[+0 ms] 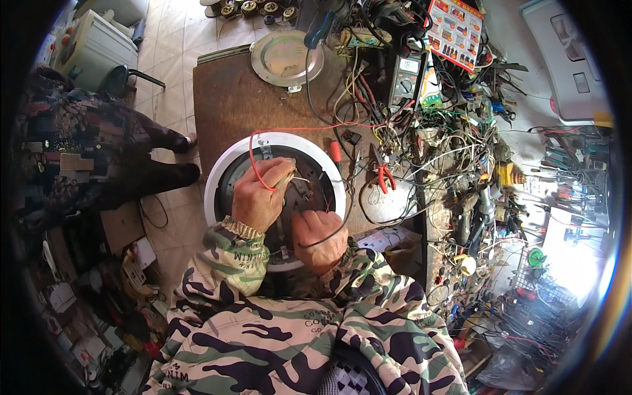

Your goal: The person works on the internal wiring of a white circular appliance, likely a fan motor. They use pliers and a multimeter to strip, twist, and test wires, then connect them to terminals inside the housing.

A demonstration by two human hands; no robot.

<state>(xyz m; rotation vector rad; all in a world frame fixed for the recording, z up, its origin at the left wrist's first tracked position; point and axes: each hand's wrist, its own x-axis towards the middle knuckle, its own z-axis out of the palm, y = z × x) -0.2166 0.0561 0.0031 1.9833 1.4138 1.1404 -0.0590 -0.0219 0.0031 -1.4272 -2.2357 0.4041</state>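
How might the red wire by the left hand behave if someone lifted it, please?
The red wire would probably flex easily, since it bends round in a loose curve toward the left hand. It looks thin, so likely light.

camouflage jacket [263, 342] in beige, green and black, with gathered cuffs [241, 228] and dark printed lettering [250, 255].

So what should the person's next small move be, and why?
Probably hold steady and glance at the multimeter: a red wire runs from the left hand toward it, and the right hand is also over the white-rimmed round fixture.
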